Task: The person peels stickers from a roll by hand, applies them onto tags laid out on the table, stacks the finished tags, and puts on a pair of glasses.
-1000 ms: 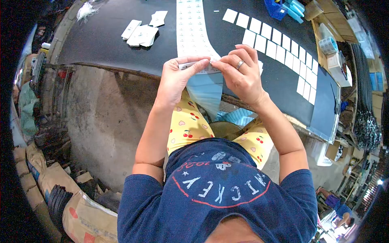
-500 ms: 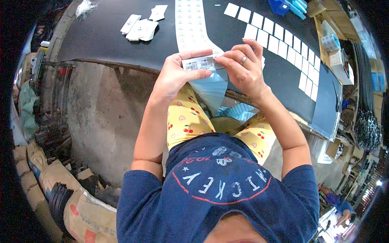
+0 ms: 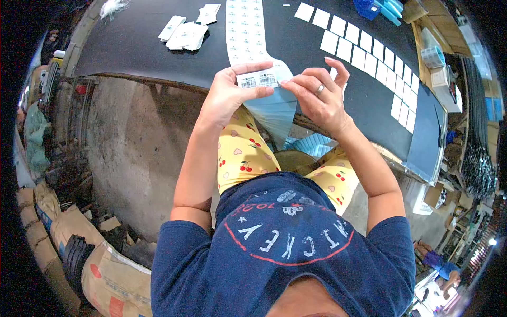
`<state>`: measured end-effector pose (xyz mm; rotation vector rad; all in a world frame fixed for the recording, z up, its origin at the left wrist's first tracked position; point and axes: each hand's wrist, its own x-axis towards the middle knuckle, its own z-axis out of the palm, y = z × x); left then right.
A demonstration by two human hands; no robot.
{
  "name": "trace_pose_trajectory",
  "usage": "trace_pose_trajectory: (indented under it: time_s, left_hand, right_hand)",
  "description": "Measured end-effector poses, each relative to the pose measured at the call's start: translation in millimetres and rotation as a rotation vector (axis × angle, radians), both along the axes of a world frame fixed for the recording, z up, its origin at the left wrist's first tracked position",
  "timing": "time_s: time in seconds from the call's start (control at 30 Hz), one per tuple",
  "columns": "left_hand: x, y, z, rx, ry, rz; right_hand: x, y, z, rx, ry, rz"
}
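Observation:
A long strip of white barcode labels [image 3: 246,31] runs down the dark table toward me, and its lower, see-through bluish length [image 3: 274,113] hangs over the edge. My left hand [image 3: 228,95] holds the strip between thumb and fingers, with two printed labels [image 3: 257,80] facing up. Thumb and forefinger of my right hand [image 3: 319,92], which wears a ring, pinch at the strip's right edge; whether a label corner is lifted there is too small to tell. Something white [image 3: 334,73] shows behind its raised fingers; I cannot tell whether it is held.
Rows of white cards [image 3: 358,58] lie on the right of the dark table [image 3: 142,47]. A loose pile of white packets [image 3: 186,36] sits at the left. Blue items [image 3: 390,10] are at the back right. Cardboard [image 3: 116,280] lies at lower left.
My right hand has shifted slightly right and down, and its fingertips now sit at the edge of the strip rather than over it. My left hand keeps its hold.

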<state>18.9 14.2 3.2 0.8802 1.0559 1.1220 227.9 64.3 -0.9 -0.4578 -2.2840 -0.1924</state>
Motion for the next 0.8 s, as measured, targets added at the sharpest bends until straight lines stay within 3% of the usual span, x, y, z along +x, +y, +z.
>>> trace_pose_trajectory:
  time_s: [0.17, 0.23, 0.3, 0.37, 0.43, 0.57, 0.8]
  left_hand:
    - [-2, 1, -4, 0.019, 0.068, 0.015]
    - [-2, 3, -1, -0.029, 0.248, 0.012]
    - [-5, 4, -10, -0.041, 0.244, 0.013]
    - [-8, 2, -19, -0.034, 0.181, 0.023]
    - [-13, 1, -30, -0.048, 0.151, 0.027]
    - [-22, 0, -59, -0.136, 0.020, 0.066]
    - [-21, -1, -56, -0.123, 0.063, 0.078]
  right_hand:
    - [3, -8, 3, 0.008, 0.024, -0.018]
    - [5, -8, 13, -0.071, 0.068, -0.006]
    - [13, 3, 24, -0.222, 0.082, -0.029]
    - [29, 36, 31, -0.442, 0.048, -0.052]
    - [53, 84, 28, -1.000, 0.081, -0.019]
    - [84, 166, 10, -1.090, -0.074, -0.207]
    - [80, 198, -21, -1.159, -0.126, -0.200]
